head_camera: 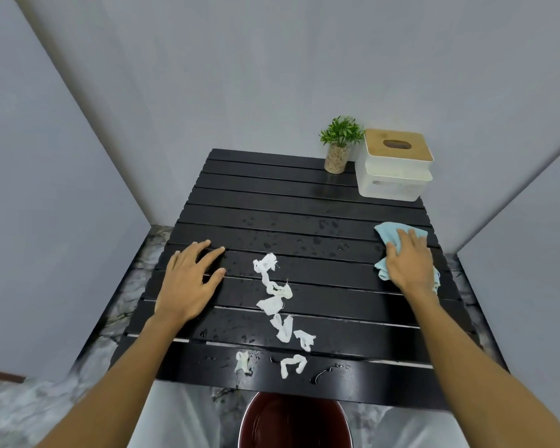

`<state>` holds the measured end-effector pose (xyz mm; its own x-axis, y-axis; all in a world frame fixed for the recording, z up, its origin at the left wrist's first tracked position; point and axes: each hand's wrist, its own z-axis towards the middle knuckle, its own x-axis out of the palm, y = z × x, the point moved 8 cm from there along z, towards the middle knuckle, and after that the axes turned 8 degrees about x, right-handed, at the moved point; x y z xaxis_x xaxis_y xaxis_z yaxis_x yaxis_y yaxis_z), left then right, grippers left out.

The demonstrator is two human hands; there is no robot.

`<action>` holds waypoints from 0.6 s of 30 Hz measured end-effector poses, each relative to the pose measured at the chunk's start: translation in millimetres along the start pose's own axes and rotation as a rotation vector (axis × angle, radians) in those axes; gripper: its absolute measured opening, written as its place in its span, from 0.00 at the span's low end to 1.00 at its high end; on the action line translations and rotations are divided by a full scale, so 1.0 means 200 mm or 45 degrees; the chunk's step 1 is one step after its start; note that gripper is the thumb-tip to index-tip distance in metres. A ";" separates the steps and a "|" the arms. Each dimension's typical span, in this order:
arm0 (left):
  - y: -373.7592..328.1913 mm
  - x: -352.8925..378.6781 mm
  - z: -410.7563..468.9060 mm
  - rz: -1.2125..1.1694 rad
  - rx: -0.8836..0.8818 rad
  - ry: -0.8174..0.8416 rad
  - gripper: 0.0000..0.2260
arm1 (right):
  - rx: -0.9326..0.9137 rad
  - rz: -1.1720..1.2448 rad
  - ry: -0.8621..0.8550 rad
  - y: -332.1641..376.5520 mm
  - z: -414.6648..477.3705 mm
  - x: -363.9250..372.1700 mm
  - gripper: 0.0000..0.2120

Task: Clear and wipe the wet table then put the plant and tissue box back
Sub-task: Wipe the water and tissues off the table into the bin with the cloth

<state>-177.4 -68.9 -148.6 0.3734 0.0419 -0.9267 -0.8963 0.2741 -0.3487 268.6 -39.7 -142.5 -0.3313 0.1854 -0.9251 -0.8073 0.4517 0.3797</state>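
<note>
Table (304,195): black, slatted, wet. Droplets are scattered across the middle slats, with small pools near the 6 o'clock edge. No dry, wiped patch can be told apart from the rest.

Tissue scraps (280,305): white, soggy, torn pieces in a ragged line from centre toward 6 o'clock. None cleared yet.

Plant (339,144): small, in a clear jar, upright at the table's 1 o'clock corner, just beside the box. Not yet moved off.

Tissue box (396,163): white with a wooden lid, at 1 to 2 o'clock on the far right corner. Seems to sit atop a second white tub; whether they are one piece I cannot tell. Not yet moved off.

Cloth (390,234): light blue, crumpled, at the 3 o'clock edge.

Right hand (409,263): lies flat on the cloth, fingers spread and pressing down, not clenched around it.

Left hand (191,279): at 9 o'clock, palm down on the bare slats, fingers loose and spread, holding nothing.

Bin (296,421): dark red, below the 6 o'clock edge, near the person's lap; appears empty of scraps as far as visible.

Progress, as judged: early. Done: cloth in position. Left: gather the scraps, shift plant and box away, wipe every slat, return plant and box.
</note>
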 end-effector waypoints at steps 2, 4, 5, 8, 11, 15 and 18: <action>0.00 0.00 0.00 -0.009 -0.003 -0.018 0.25 | -0.076 0.048 0.011 0.07 0.00 0.01 0.21; 0.00 0.00 0.00 -0.007 -0.002 -0.024 0.25 | -0.156 0.093 0.047 0.15 -0.03 0.04 0.20; 0.00 0.00 0.00 -0.002 0.001 -0.024 0.25 | -0.200 0.115 0.072 0.21 -0.06 0.06 0.19; 0.00 0.00 0.00 0.005 0.003 -0.026 0.26 | -0.367 0.191 0.128 0.39 -0.17 0.12 0.18; 0.00 -0.01 0.00 0.010 0.001 -0.025 0.27 | -0.476 0.269 0.186 0.53 -0.30 0.17 0.18; 0.00 -0.01 0.00 0.002 0.000 -0.024 0.27 | -0.539 0.357 0.274 0.61 -0.44 0.21 0.17; -0.01 -0.01 0.00 0.002 0.004 -0.019 0.26 | -0.582 0.516 0.348 0.66 -0.55 0.20 0.16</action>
<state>-176.4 -69.2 -146.6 0.3759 0.0568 -0.9249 -0.8960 0.2769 -0.3472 95.8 -68.4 -129.0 -0.7150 0.0075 -0.6991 -0.6989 -0.0333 0.7144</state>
